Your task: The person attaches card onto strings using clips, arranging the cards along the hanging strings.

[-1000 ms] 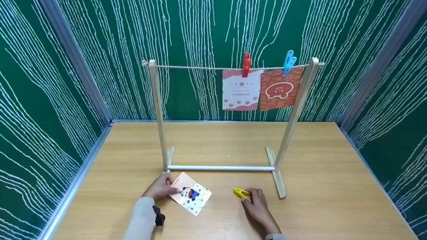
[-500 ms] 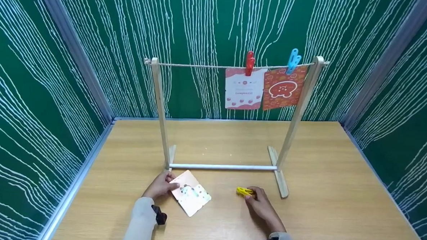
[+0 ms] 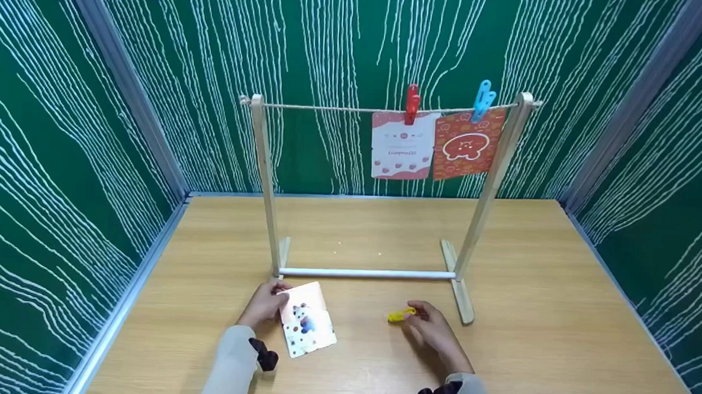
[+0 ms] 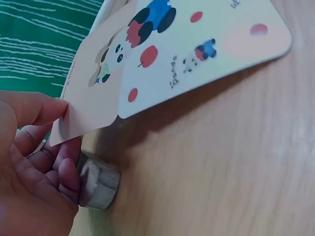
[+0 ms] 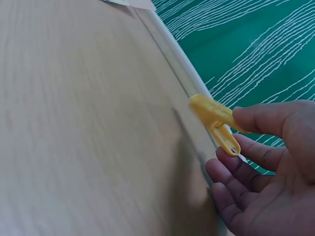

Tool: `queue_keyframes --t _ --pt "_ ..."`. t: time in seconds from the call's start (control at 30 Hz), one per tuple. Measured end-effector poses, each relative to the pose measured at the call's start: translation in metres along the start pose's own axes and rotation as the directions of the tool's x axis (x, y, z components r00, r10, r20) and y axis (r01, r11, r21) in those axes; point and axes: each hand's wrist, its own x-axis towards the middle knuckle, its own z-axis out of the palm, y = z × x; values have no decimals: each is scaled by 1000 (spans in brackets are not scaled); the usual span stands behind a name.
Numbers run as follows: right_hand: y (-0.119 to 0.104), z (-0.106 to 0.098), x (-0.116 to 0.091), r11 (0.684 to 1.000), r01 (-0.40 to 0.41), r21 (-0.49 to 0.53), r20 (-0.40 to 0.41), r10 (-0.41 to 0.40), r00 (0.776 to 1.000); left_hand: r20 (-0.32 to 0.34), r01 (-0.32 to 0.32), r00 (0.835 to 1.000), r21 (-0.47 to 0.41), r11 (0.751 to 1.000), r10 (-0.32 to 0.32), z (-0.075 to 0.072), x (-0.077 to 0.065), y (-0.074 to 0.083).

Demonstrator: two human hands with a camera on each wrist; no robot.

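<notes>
My left hand (image 3: 265, 304) pinches a card (image 3: 308, 320) by its upper left edge, thumb on top and fingers beneath. Pink at one end and white at the other, the card bears a panda drawing and red fruit; in the left wrist view it tilts above the table. Over on the right, my right hand (image 3: 434, 330) holds a yellow clothespin (image 3: 402, 315) between thumb and fingers. The right wrist view shows this clothespin (image 5: 214, 115) with one handle under the thumb and the other near the fingers.
Behind both hands stands a wooden rack (image 3: 264, 181) with a string (image 3: 331, 108) across its top. A red clothespin (image 3: 412, 105) holds a white-pink card (image 3: 403, 146) there; a blue clothespin (image 3: 483, 102) holds a red card (image 3: 468, 146). Green walls (image 3: 227, 55) enclose the table (image 3: 531, 276).
The card in my left hand has turned clockwise, its far end swinging left and toward me. In my right hand the yellow clothespin has turned slightly. The hanging cards stay on the string.
</notes>
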Motion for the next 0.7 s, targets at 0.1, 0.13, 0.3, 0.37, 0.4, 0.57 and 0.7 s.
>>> queue_keyframes --t 0.1,0.13,0.3,0.37,0.4,0.57,0.7 --pt "-4 1 1 998 -28 63 3 27 1000 -31 45 999 4 999 -45 -2 -1 4" --pt "-6 2 1 996 -38 86 3 38 999 -43 42 998 6 999 -41 -2 -1 5" --pt "-14 2 4 982 -71 178 18 68 997 -81 26 996 -77 997 -33 -2 0 8" --pt "-18 3 5 975 -66 212 27 61 998 -87 23 996 -120 993 -33 -1 1 12" --pt "-21 2 5 974 -60 220 26 56 998 -88 29 995 -141 990 -42 -1 2 14" --pt "-36 1 8 985 -3 175 -5 4 1000 -88 37 994 -224 974 -58 -3 3 33" --pt "-49 -2 12 994 52 95 -27 -50 998 -131 -23 991 -249 968 -10 -5 3 52"
